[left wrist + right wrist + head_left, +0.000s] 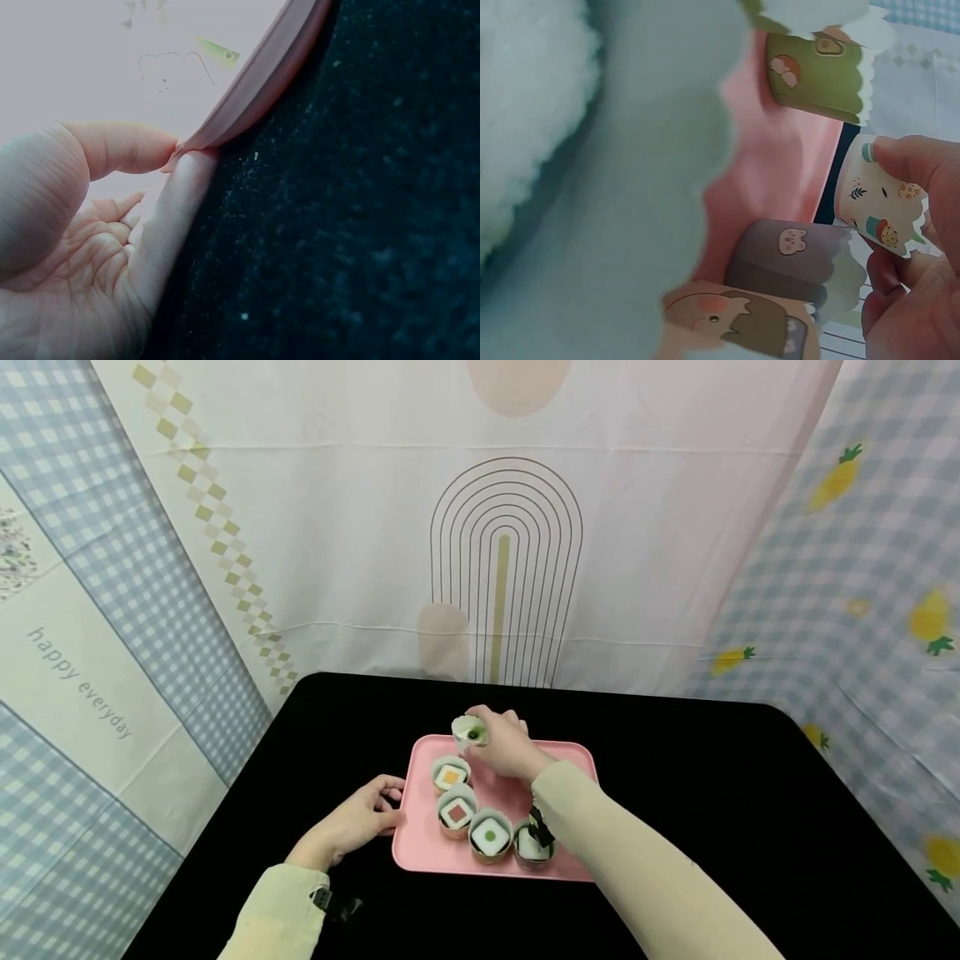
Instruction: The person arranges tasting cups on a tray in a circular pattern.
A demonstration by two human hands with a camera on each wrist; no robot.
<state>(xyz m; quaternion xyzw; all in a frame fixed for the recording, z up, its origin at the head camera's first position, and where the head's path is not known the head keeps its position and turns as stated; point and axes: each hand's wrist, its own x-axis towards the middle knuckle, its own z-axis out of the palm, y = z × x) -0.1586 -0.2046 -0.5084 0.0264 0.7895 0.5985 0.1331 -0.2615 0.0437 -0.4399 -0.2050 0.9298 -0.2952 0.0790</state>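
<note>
My right hand (pixel 504 743) grips a white paper baking cup (pixel 469 732) above the back left part of a pink tray (pixel 502 789). Something white and green shows inside it. In the right wrist view, this cup (pixel 881 196) has small cupcake and leaf prints, with the thumb and fingers round its side. My left hand (pixel 356 817) is at the tray's left edge. Seen from the left wrist, its thumb and forefinger pinch the tray's rim (pixel 251 79). More paper cups stand on the tray, holding squarish white pieces with an orange centre (pixel 450 777), red centre (pixel 457 813) or green centre (pixel 491 836).
Another cup (pixel 533 846) at the tray's front is partly covered by the right wrist strap. Green (pixel 817 79) and grey (pixel 791 259) printed cups appear in the right wrist view. A black cloth-covered table (pixel 690 793) lies under the tray, with patterned curtains (pixel 360 527) behind it.
</note>
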